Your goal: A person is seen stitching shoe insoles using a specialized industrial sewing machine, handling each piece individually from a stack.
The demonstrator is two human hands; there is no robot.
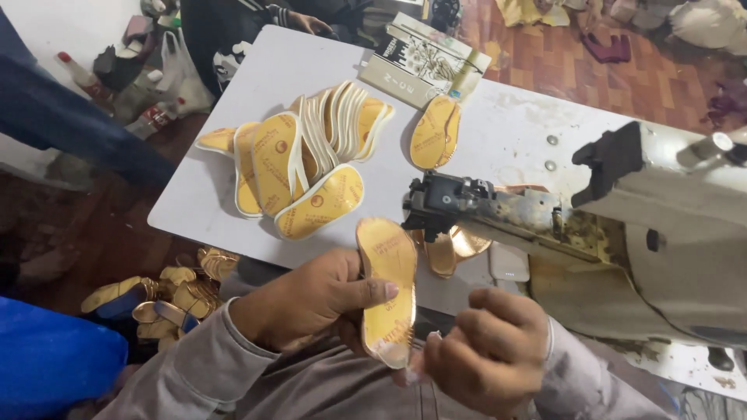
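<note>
My left hand grips a yellow shoe insole by its left edge, holding it upright in front of me with the thumb across its face. My right hand is closed at the insole's lower right end, its fingers curled near the heel edge. Just beyond the insole's top stands the dark, worn arm of a sewing machine, with two more golden insoles lying under it.
A fanned pile of yellow insoles lies on the white table, and a single one beside a printed box. More insoles lie heaped on the floor at left. A person in dark clothes stands beyond the table.
</note>
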